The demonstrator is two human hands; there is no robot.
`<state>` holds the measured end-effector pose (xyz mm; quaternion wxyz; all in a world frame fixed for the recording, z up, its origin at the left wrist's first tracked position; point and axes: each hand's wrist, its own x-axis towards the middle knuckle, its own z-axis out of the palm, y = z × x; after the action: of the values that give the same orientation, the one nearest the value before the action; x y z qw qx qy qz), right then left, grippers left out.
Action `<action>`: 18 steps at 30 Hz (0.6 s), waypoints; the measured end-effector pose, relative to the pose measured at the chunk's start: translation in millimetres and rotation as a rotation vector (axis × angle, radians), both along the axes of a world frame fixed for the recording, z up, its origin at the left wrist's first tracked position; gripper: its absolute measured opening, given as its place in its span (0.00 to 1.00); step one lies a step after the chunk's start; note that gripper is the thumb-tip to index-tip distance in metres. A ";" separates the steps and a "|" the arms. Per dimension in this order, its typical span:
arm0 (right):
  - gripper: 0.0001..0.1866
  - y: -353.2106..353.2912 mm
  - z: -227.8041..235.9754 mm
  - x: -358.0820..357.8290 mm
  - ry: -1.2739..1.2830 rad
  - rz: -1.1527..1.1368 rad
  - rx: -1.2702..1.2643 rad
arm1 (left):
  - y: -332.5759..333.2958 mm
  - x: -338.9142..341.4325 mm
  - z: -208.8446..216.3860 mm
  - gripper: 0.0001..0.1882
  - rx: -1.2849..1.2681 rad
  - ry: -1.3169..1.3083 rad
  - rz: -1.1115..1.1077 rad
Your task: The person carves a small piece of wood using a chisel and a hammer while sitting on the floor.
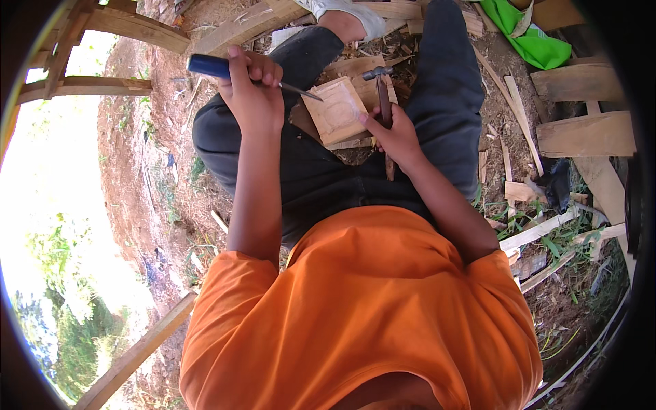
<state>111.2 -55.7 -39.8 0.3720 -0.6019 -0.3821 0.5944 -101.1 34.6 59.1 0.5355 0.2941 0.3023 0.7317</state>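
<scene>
My left hand [253, 85] is closed around a chisel with a blue handle [208, 65]. Its thin metal blade slants down to the right, with the tip over the upper left part of a square wooden block [336, 113]. A rounded outline is carved into the block's pale face. My right hand [398, 140] grips a hammer [383, 102] by its dark wooden handle, head pointing away from me. The thumb of that hand also rests against the block's right edge. Between my thighs, the block lies on another piece of wood [359, 68].
My legs [445, 102] in dark trousers flank the work. Wood scraps [523, 126] and chips litter the dirt ground. Stacked boards [584, 133] stand at the right, below a green bag [529, 41]. Wooden slats [89, 87] reach in at the upper left.
</scene>
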 end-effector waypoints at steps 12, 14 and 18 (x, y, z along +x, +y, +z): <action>0.31 -4.1 -3.0 -5.0 -0.036 0.084 0.042 | -37.9 6.0 -18.3 0.15 0.026 0.226 -0.025; 0.32 -4.6 -5.8 -4.7 -0.043 0.111 0.059 | -38.0 5.7 -17.6 0.15 0.017 0.232 -0.026; 0.34 -5.0 -11.7 -5.2 -0.065 0.128 0.080 | -39.7 4.5 -17.9 0.16 0.015 0.270 -0.041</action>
<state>106.0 -60.7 -51.5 0.3444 -0.5797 -0.4553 0.5815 -96.6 -5.1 41.2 0.5026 0.4000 0.3598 0.6767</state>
